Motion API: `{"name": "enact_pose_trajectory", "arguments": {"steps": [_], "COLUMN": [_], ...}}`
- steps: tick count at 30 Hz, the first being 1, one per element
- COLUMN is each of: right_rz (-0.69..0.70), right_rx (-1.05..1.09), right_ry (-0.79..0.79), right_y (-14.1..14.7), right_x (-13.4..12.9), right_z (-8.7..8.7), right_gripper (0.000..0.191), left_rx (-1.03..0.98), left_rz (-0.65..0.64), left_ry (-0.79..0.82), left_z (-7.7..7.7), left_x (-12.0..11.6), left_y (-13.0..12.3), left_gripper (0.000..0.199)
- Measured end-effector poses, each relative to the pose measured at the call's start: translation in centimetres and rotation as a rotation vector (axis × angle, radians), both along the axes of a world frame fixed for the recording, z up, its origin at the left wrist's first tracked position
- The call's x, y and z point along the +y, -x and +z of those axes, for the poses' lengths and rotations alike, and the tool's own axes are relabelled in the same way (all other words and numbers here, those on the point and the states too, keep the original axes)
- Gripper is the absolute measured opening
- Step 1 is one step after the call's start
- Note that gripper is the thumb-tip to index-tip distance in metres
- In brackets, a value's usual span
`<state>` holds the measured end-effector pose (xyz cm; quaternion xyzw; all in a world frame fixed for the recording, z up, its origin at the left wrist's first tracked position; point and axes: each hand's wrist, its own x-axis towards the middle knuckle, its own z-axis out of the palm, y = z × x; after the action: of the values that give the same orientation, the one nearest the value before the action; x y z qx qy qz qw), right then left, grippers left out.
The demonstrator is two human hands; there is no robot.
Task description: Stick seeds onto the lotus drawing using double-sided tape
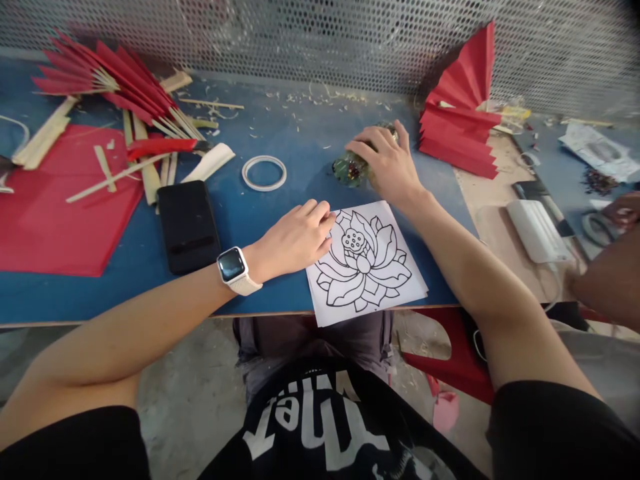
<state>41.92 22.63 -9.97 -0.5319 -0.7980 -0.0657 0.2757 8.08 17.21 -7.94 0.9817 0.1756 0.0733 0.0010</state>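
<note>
A paper sheet with a black-outlined lotus drawing [364,267] lies at the table's front edge, with at least one more sheet under it. My left hand [300,233], a white watch on its wrist, has curled fingers at the sheet's upper left corner and seems to grip it; the fingertips are hidden. Farther back, my right hand [385,157] closes from above over a dark green, shiny bundle [350,168] with red and yellow specks. Its exact kind is unclear, and the hand covers part of it.
On the blue table [240,233] are a black phone [187,227], a white tape roll [264,173] and red paper [60,213] with bamboo strips. Red folded fans [460,107] stand by the mesh screen [300,40]. A white power bank [537,230] and another person's arm [610,267] are right.
</note>
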Motion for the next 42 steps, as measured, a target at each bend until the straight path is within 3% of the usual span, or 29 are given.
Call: {"name": "enact_pose_trajectory", "arguments": {"steps": [8, 16, 21, 33, 42], "right_rz": [-0.089, 0.040, -0.020, -0.142, -0.099], "right_rx": [-0.052, 0.206, 0.098, 0.060, 0.156], "right_ry": [0.073, 0.006, -0.044, 0.158, 0.084], "right_y": [0.2, -0.9, -0.9, 1.5, 0.9], "right_x": [-0.1, 1.0, 1.0, -1.4, -0.8], "right_z": [0.0, -1.2, -1.6, 1.6, 0.9], "right_gripper": [0.049, 0.044, 0.053, 0.053, 0.054], "left_rx": [-0.056, 0.000, -0.032, -0.016, 0.011], "left_rz": [-0.006, -0.004, -0.015, 0.001, 0.006], "left_ry": [0.023, 0.018, 0.017, 0.029, 0.026], "left_z": [-0.3, 0.1, 0.1, 0.1, 0.3], "left_x": [0.2, 0.1, 0.2, 0.2, 0.1], "left_y": [0.2, 0.1, 0.2, 0.3, 0.2], "left_gripper": [0.056, 0.058, 0.059, 0.059, 0.060]}}
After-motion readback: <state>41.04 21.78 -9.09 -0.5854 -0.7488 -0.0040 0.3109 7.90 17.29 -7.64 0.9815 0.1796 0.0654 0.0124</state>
